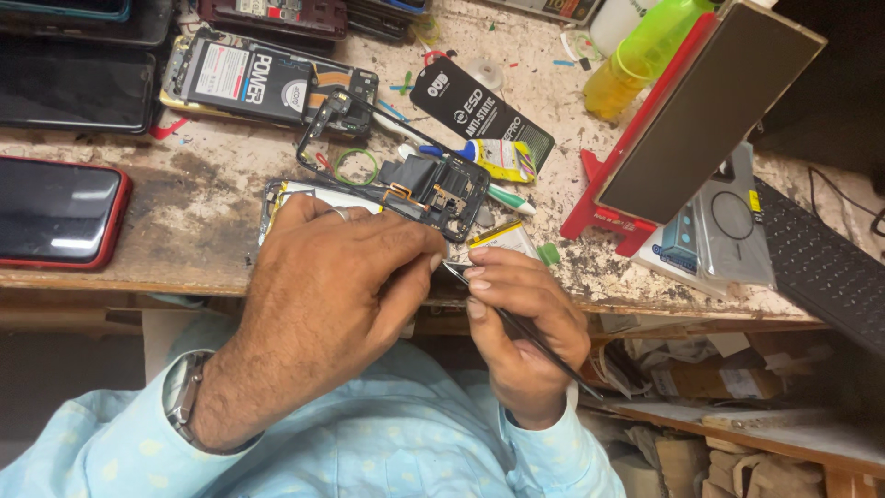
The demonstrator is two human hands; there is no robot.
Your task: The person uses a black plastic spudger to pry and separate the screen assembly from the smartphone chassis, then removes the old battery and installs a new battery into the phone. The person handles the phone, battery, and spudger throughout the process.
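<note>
An opened phone (433,189) with its back off lies at the front edge of the worn wooden workbench (194,231). My left hand (323,286) covers its lower part and pinches something small at the fingertips, hidden from view. My right hand (521,323) holds thin metal tweezers (516,325), whose tip points at my left fingertips by the phone's edge. A small yellow part (498,238) lies just beyond my right fingers. A ring sits on my left hand and a metal watch (184,392) on that wrist.
A red-cased phone (60,214) lies at the left, a second opened phone with a black battery (253,81) behind it. A black frame (355,124), green rubber band (356,167), black packet (479,111), yellow-green bottle (645,55), a screen on a red stand (701,111) and a keyboard (820,267) surround the work.
</note>
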